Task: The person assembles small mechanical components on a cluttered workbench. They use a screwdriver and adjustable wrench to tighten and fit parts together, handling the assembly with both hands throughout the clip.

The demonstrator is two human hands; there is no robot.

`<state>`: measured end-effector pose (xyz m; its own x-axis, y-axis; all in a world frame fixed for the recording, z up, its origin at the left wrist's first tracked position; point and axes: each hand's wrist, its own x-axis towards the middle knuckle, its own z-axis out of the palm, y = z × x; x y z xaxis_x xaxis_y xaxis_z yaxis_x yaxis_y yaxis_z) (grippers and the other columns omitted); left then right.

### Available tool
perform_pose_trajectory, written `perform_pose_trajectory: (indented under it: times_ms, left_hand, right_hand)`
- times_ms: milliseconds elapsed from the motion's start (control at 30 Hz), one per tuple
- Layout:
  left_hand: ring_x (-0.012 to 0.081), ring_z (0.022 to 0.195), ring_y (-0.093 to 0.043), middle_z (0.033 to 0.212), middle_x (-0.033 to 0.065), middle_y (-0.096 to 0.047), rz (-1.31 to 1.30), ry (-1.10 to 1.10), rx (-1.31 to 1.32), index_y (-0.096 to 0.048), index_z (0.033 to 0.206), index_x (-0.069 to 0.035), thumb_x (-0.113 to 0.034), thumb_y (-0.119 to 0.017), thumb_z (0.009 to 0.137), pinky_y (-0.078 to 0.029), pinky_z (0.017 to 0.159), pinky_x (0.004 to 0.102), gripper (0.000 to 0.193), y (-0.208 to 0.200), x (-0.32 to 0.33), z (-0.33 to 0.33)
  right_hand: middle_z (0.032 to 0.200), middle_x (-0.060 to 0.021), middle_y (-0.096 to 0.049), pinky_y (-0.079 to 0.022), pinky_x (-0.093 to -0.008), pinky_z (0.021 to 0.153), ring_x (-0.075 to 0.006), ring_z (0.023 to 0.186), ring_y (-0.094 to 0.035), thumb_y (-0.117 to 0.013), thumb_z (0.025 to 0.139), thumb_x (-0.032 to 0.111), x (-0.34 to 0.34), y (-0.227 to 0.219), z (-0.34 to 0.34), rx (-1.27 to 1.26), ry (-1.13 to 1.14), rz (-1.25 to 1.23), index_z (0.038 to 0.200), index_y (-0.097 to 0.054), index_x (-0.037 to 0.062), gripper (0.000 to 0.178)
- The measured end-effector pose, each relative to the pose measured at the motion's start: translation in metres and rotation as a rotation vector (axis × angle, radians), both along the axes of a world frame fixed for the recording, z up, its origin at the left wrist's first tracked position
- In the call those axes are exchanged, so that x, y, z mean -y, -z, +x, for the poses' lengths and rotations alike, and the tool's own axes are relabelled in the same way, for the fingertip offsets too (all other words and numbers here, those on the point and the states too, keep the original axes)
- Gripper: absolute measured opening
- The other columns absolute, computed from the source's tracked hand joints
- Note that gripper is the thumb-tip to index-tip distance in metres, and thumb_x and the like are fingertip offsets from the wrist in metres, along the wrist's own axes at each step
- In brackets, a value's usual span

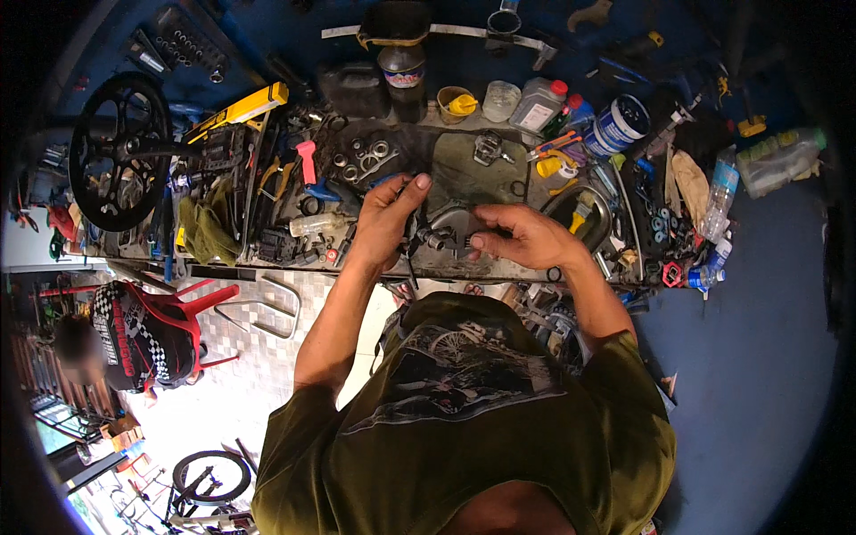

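Over the front of the workbench, my left hand [385, 223] is closed with its thumb uppermost. It grips a dark metal part [434, 237] with a rounded end; its exact kind does not show. A thin dark rod hangs below that hand. Just right of the part is my right hand [528, 235], thumb and forefinger apart, with nothing visible between them. Behind both hands, metal rings [352, 162] lie on a black cloth, and a silver bicycle pedal-like part [491, 150] rests on a greenish mat [459, 174].
A metal tray [608, 227] holds a yellow-handled brush [582, 212]. Bottles, a white-and-blue bucket [617, 125] and a cup [455, 100] line the back. A steering wheel [122, 221] stands left. A person [143, 334] sits on a red chair [192, 312] behind me, near a bicycle wheel [211, 478].
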<state>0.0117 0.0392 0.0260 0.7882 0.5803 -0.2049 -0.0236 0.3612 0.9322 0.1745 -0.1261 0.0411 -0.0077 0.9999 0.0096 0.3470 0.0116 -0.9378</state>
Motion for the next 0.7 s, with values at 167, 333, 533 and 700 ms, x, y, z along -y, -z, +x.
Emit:
perform_pose_trajectory:
  times_ms: [167,333,533,700]
  left_hand:
    - [0.0018,0.072,-0.049,0.08,-0.0068,-0.059,-0.027,-0.026,0.02,-0.066,0.088,-0.008,-0.027,-0.066,0.093,-0.04,0.065,0.0207,0.02,-0.001,0.001,0.0]
    - [0.0018,0.072,-0.048,0.079,-0.0068,-0.058,-0.069,-0.052,0.041,-0.065,0.087,-0.008,-0.027,-0.065,0.093,-0.04,0.064,0.0208,0.02,-0.006,0.002,0.0]
    - [0.0017,0.07,-0.047,0.077,-0.0074,-0.056,-0.033,-0.08,0.03,-0.065,0.087,-0.008,-0.028,-0.065,0.093,-0.039,0.062,0.0208,0.021,-0.014,0.005,0.002]
    - [0.0015,0.07,-0.046,0.077,-0.0076,-0.056,-0.086,-0.068,0.033,-0.065,0.087,-0.008,-0.027,-0.066,0.092,-0.039,0.063,0.0205,0.02,-0.008,0.004,0.002]
  right_hand:
    - [0.081,-0.0055,-0.065,-0.045,-0.0274,0.06,-0.0089,0.067,-0.054,-0.059,0.096,0.016,-0.004,0.008,-0.001,-0.03,-0.044,-0.027,0.102,-0.054,-0.0018,0.019]
    - [0.078,-0.0068,-0.065,-0.046,-0.0292,0.062,-0.0115,0.068,-0.057,-0.06,0.095,0.016,-0.004,0.021,-0.012,-0.116,0.032,-0.089,0.099,-0.057,0.0007,0.017]
    - [0.079,-0.0075,-0.066,-0.047,-0.0309,0.063,-0.0144,0.07,-0.06,-0.062,0.093,0.017,-0.007,0.02,-0.019,-0.15,0.044,-0.109,0.097,-0.058,0.0024,0.016]
    - [0.08,-0.0052,-0.065,-0.045,-0.0241,0.058,-0.0089,0.068,-0.058,-0.062,0.094,0.012,-0.01,0.02,-0.022,-0.241,0.069,-0.177,0.098,-0.054,0.0008,0.015]
